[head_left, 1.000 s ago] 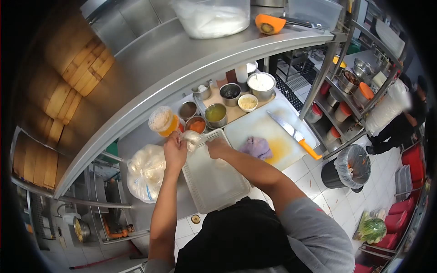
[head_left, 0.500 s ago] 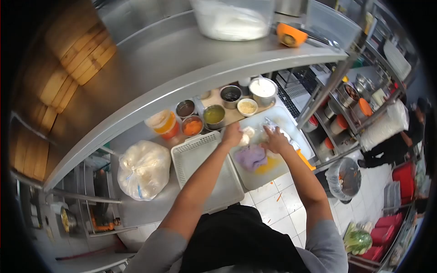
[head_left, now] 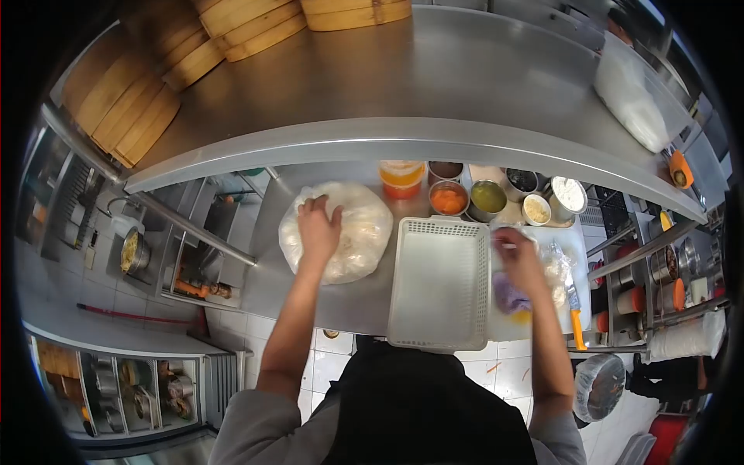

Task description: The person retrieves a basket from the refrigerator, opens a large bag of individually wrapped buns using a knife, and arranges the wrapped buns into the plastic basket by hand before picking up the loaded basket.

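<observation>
My left hand lies on top of a large, full clear plastic bag, fingers spread. The bag's pale contents do not show clearly. Over the left part of a white cutting board, my right hand is closed and slightly blurred. A small whitish bit shows at its fingertips, too unclear to name. Beneath that hand sits a purple lump beside a yellow patch. Farther right on the board are a crumpled clear plastic wrapping and a knife with a yellow handle. Between my hands stands a white plastic basket.
Behind the basket are metal tins with orange food, green liquid and white powder, plus an orange-filled tub. A steel shelf crosses above, bearing bamboo steamers. A lined bin stands at lower right.
My view has swung left. My left hand has left the cutting board and come to rest on the plastic bag. My right hand has moved to the board's left side, near the basket.
</observation>
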A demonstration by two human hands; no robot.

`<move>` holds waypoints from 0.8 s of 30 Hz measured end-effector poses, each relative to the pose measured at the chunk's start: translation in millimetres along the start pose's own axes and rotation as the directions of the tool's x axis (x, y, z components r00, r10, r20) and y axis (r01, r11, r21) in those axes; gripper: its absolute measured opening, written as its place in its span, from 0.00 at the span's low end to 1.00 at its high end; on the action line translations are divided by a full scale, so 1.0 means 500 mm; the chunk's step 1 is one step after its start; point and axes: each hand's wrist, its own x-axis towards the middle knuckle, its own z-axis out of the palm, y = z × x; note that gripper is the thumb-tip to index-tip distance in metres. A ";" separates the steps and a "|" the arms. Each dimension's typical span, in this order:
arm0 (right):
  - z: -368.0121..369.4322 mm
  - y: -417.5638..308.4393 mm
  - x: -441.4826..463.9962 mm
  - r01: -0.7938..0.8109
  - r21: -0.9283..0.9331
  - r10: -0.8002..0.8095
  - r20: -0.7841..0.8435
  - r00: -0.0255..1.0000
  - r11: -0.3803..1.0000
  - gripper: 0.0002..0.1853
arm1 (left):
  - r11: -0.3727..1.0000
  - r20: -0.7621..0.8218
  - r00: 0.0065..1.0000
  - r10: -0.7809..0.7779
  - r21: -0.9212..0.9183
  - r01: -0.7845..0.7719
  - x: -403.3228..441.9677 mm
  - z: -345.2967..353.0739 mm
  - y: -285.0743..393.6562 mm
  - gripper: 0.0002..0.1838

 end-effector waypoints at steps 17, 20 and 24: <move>-0.196 0.296 -0.186 -0.422 -0.593 0.006 -0.576 0.818 0.686 0.19 | 0.794 0.643 0.738 0.207 -0.551 0.257 0.129 -0.089 -0.160 0.11; -0.277 0.444 -0.352 -0.532 -0.708 0.139 -0.535 0.833 0.464 0.27 | 0.795 0.594 0.781 0.196 -0.562 0.228 0.136 -0.070 -0.181 0.09; -0.281 0.491 -0.407 -0.611 -0.586 0.350 -0.505 0.789 0.532 0.27 | 0.870 0.585 0.776 0.237 -0.484 0.099 0.116 -0.107 -0.158 0.05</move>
